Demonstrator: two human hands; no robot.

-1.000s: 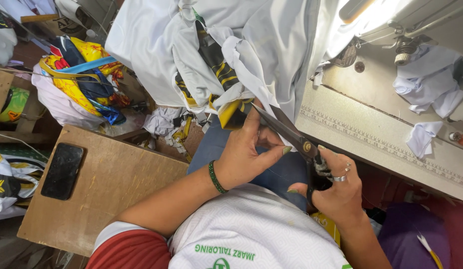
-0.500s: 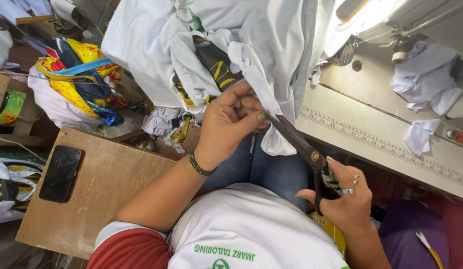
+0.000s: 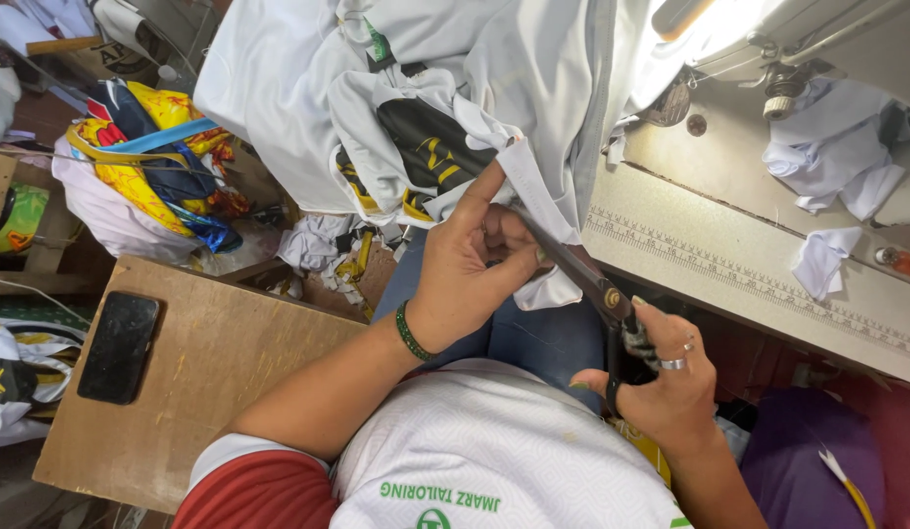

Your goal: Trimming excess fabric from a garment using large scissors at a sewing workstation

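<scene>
Left hand (image 3: 470,269) pinching white garment strip (image 3: 533,191). Right hand (image 3: 661,377) closed through handles of dark scissors (image 3: 582,279), blades touching strip. Black phone (image 3: 119,346) lying on wooden surface (image 3: 220,382).

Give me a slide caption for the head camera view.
Left hand pinches white fabric while right hand works scissors beside a sewing table.
</scene>
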